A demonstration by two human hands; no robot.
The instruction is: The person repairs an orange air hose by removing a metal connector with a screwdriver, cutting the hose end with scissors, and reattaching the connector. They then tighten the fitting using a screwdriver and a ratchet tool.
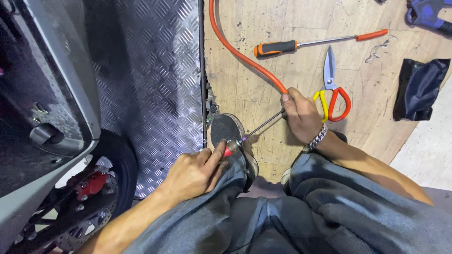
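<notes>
While the right hand is closing its fingers around the end of the orange hose and the thin metal rod running out of it, the left hand is pinching the rod's other end, where a small red fitting is sitting against the person's knee just above a dark shoe. The rod is already standing partly out of the hose; whether it is going in or coming out cannot be told. Lying untouched on the wooden floor are one orange-and-black screwdriver, one pair of red-and-yellow scissors and one dark cloth. A scooter wheel is standing on chequer plate.
</notes>
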